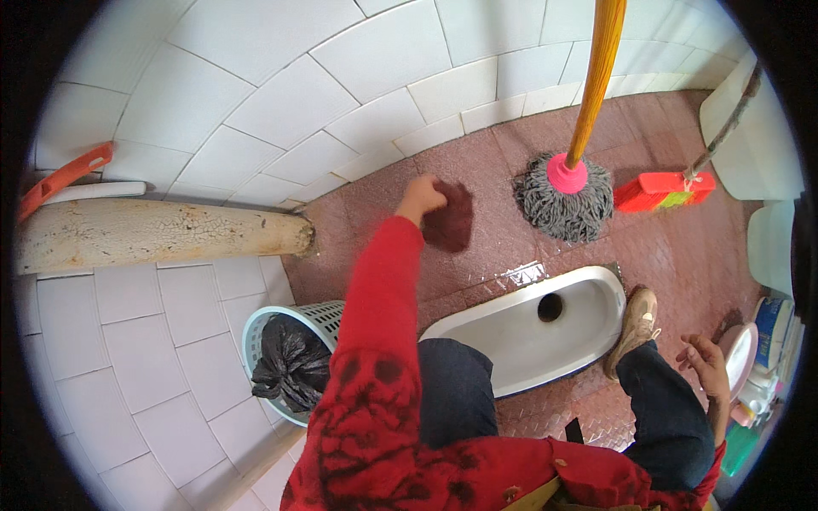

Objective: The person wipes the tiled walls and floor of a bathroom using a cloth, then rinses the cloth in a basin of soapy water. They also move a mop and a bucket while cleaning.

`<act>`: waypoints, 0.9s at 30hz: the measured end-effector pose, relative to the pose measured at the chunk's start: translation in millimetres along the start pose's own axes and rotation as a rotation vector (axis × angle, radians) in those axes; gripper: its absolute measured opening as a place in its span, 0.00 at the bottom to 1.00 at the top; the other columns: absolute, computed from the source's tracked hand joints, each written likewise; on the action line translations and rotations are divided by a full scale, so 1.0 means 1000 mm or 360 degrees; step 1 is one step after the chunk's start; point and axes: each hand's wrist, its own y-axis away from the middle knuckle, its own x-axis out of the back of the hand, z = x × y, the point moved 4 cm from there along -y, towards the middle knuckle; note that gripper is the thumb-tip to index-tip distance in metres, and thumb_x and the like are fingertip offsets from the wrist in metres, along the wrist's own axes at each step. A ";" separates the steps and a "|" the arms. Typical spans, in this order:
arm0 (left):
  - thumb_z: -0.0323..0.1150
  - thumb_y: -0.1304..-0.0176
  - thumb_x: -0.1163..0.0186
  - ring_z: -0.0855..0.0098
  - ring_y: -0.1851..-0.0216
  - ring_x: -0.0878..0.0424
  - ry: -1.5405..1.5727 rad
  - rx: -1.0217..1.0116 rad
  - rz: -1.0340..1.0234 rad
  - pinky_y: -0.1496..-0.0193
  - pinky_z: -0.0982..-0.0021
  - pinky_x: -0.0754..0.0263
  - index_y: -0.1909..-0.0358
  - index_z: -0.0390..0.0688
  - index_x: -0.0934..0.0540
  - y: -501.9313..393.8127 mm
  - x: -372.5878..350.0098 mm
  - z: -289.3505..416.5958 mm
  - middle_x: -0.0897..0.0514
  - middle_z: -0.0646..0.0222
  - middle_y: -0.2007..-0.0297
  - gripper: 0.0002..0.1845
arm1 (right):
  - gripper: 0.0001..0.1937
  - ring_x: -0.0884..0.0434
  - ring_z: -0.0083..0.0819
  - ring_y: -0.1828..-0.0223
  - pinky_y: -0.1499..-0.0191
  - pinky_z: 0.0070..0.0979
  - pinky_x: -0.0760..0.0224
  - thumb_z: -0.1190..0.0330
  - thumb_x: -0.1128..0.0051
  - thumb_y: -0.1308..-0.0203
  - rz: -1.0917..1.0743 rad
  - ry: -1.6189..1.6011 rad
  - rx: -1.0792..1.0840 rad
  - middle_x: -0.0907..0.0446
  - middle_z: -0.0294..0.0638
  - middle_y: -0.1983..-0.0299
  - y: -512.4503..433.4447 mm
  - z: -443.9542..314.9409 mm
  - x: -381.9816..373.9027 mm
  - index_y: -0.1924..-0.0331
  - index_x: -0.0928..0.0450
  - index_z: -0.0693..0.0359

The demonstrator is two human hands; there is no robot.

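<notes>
My left hand [423, 197] is stretched out in a red sleeve over the reddish floor tiles [377, 185], near the foot of the white tiled wall. Its fingers are curled, and no object shows in them; the palm side is hidden. A dark shadow falls on the floor beside it. Beside my knee on the right is my right hand [706, 365], fingers loosely bent and apart, with nothing held. A pale pink basin [739, 358] is closest to it. Between my legs lies a white squat toilet [517, 342] with a dark drain hole.
A grey string mop [565, 204] with a wooden handle stands on the floor, beside a red broom [677, 185]. To the left are a light blue bin [255, 319] holding a black plastic bag [291, 364] and a cracked, cream-coloured pipe [166, 235]. Pale containers [748, 134] line the right side.
</notes>
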 end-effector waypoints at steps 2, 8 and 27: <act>0.34 0.68 0.36 0.59 0.72 0.17 0.0154 0.0165 -0.0492 0.70 0.60 0.22 0.67 0.41 0.17 0.025 -0.034 0.012 0.17 0.55 0.71 0.20 | 0.22 0.22 0.27 0.67 0.66 0.22 0.27 0.60 0.47 0.35 0.0012 -0.0045 -0.0027 0.21 0.42 0.68 0.000 0.001 0.000 0.48 0.29 0.72; 0.34 0.65 0.37 0.56 0.62 0.18 0.0317 -0.0025 0.0091 0.59 0.62 0.25 0.64 0.42 0.18 0.043 0.005 0.035 0.17 0.54 0.69 0.20 | 0.21 0.22 0.27 0.67 0.66 0.22 0.28 0.61 0.47 0.35 0.0050 -0.0045 -0.0015 0.21 0.42 0.69 0.001 0.000 -0.003 0.48 0.29 0.72; 0.44 0.61 0.32 0.54 0.46 0.29 -0.0415 0.0129 0.0361 0.48 0.55 0.28 0.52 0.45 0.26 -0.018 0.034 0.002 0.24 0.57 0.52 0.31 | 0.19 0.21 0.28 0.69 0.66 0.23 0.27 0.63 0.49 0.35 0.0034 0.0134 -0.0092 0.21 0.44 0.70 0.003 0.003 0.000 0.49 0.29 0.72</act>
